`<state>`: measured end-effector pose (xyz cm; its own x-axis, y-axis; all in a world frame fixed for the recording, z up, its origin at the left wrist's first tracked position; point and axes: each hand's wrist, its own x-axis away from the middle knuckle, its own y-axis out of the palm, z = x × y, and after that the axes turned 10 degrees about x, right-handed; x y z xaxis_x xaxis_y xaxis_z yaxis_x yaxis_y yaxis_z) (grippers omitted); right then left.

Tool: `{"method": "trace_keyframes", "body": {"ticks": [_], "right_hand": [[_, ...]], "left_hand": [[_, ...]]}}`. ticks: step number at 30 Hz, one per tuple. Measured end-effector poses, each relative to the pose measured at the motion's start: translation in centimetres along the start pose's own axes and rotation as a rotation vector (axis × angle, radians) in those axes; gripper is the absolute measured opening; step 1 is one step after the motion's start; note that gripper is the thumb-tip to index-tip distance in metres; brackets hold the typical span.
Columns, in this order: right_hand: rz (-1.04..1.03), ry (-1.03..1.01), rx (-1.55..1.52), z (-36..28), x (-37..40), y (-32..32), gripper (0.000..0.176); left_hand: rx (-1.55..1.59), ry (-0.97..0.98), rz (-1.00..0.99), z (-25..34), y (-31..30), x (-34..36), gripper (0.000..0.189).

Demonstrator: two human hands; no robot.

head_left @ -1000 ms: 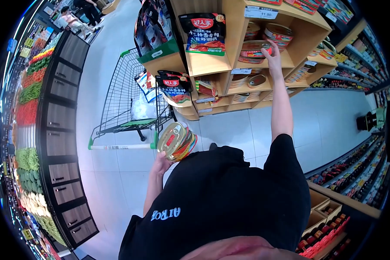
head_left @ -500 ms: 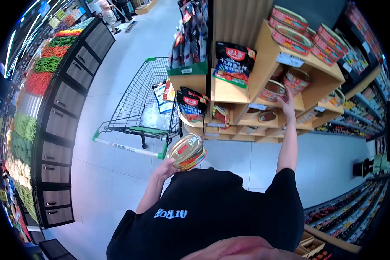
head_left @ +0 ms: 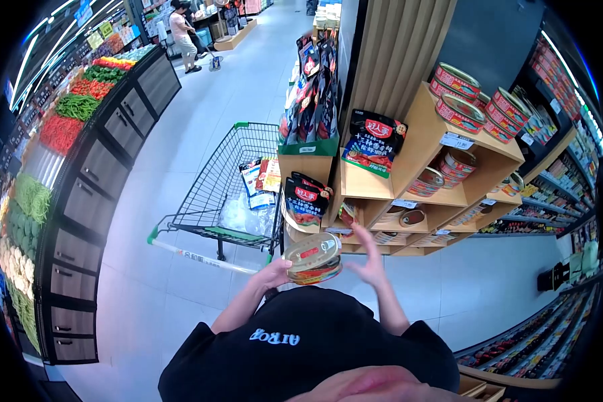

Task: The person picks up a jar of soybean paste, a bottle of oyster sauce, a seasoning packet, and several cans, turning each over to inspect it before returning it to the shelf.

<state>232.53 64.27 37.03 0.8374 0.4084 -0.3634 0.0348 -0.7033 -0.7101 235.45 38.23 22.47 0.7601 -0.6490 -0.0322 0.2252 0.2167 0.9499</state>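
Holding a stack of tins in our left hand near the shelf, we hover our right hand spread open beside it; the tins look rigid, slick and probably heavy, best gripped by the rims.

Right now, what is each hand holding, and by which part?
The left hand holds the stack of flat oval metal tins with red labels, its grip under the stack's left end. The right hand is open and holds nothing.
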Motion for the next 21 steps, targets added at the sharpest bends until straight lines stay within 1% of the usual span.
{"method": "trace_keyframes", "body": {"ticks": [1, 4, 5, 6, 8, 9, 12, 13, 16, 17, 20, 21], "right_hand": [[-0.05, -0.034, -0.059, -0.6, 0.4, 1.6, 0.087], [-0.107, 0.149, -0.399, -1.7, 2.2, 4.8, 0.091], [-0.075, 0.139, -0.464, -2.1, 2.6, 5.7, 0.091], [-0.04, 0.135, -0.458, -2.3, 3.2, 6.4, 0.089], [0.027, 0.126, -0.454, -2.5, 4.2, 7.7, 0.085], [0.03, 0.194, -0.402, -3.2, 4.6, 8.0, 0.079], [0.085, 0.115, -0.484, -4.8, 4.2, 8.6, 0.078], [0.119, 0.108, -0.437, -5.1, 4.2, 8.8, 0.076], [0.224, 0.238, -0.459, -5.4, 5.1, 9.8, 0.075], [0.237, 0.278, -0.491, -5.2, 5.5, 10.3, 0.078], [0.306, 0.345, -0.442, -5.9, 5.6, 11.3, 0.082], [0.329, 0.359, -0.438, -6.4, 5.4, 11.4, 0.082]], "left_hand": [[0.004, -0.045, -0.047, 0.5, -0.5, -0.3, 0.089], [-0.006, -0.136, -0.101, 1.2, -1.7, -0.6, 0.088], [0.006, -0.179, -0.104, 1.0, -2.8, -0.6, 0.088], [-0.007, -0.194, -0.114, 1.4, -2.0, 0.0, 0.089], [-0.035, -0.25, -0.099, 1.3, -4.0, 0.2, 0.088], [-0.02, -0.252, -0.073, 1.4, -4.0, 0.6, 0.086], [-0.047, -0.304, -0.096, 2.0, -4.0, 0.6, 0.083], [-0.058, -0.334, -0.091, 2.3, -4.1, 0.6, 0.081], [-0.062, -0.339, -0.047, 2.5, -3.8, 1.1, 0.074], [-0.089, -0.312, 0.026, 2.0, -4.3, 1.2, 0.07], [-0.197, -0.152, -0.076, 0.4, -4.5, 1.6, 0.065], [-0.27, -0.164, -0.091, 0.4, -3.7, 1.3, 0.065]]}}
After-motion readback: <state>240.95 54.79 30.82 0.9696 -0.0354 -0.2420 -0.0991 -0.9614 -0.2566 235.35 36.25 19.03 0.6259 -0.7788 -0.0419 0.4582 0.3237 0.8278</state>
